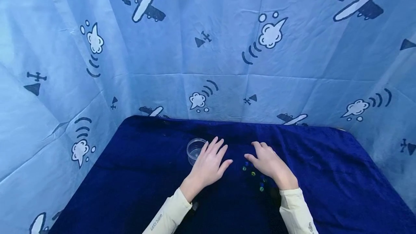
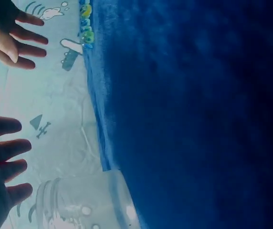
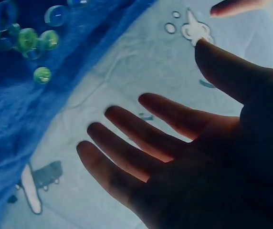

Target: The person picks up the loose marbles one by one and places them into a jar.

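Observation:
My left hand hovers with spread, straight fingers just right of a clear round plastic jar, covering part of it in the head view. The jar shows no lid, and its ridged wall appears at the bottom of the left wrist view. To the right, my right hand is held out with relaxed fingers and nothing in them. Several glass marbles, clear with green, yellow and blue inside, lie on the cloth below and left of it. In the right wrist view the marbles cluster at the upper left, apart from the fingers.
A dark blue velvety cloth covers the table. Behind and beside it hangs a light blue curtain printed with planes and clouds. A small pale object, too unclear to name, lies beside my left sleeve.

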Demonstrator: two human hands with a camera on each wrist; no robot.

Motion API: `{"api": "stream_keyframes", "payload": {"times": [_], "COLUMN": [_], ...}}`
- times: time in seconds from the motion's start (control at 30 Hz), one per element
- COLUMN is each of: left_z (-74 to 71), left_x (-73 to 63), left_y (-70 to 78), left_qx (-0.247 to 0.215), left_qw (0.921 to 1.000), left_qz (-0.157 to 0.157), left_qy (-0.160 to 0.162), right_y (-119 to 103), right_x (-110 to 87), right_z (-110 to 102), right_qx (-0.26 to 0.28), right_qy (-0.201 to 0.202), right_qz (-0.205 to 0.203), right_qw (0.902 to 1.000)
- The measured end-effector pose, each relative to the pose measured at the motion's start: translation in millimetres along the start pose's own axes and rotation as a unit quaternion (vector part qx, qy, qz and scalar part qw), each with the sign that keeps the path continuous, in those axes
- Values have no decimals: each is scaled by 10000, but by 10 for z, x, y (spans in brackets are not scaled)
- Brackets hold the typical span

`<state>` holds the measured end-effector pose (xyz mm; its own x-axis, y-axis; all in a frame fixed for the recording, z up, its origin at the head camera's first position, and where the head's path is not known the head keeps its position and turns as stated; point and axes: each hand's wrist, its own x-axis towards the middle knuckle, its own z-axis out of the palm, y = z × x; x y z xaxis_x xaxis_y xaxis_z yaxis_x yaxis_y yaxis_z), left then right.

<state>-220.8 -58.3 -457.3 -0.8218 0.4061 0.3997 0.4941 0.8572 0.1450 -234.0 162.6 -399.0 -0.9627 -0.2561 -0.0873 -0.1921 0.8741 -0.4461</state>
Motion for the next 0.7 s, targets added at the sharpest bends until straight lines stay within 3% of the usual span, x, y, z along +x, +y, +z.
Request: {"api": "stream_keyframes", "payload": {"times": [0.17, 0.33, 0.5, 0.7], "left_z": [51, 44, 34, 27], "left_x": [-13, -36, 18, 2], "left_y": [24, -12, -19, 22], "left_qx": [-214, -141, -205, -311], "left_qw": [9996, 9986, 9987, 9981], "left_qz": [-73, -320, -324, -336], "left_qy": [-161, -409, -348, -420], "right_y": [57, 65, 110, 220], "right_x": [42, 50, 3, -132], "right_z": [103, 218, 242, 355], "right_qx": [-196, -182, -292, -380], "right_qy": [237, 129, 337, 236], "right_qz": [36, -129, -107, -79], "right_qw": [9995, 9997, 9989, 9990]}}
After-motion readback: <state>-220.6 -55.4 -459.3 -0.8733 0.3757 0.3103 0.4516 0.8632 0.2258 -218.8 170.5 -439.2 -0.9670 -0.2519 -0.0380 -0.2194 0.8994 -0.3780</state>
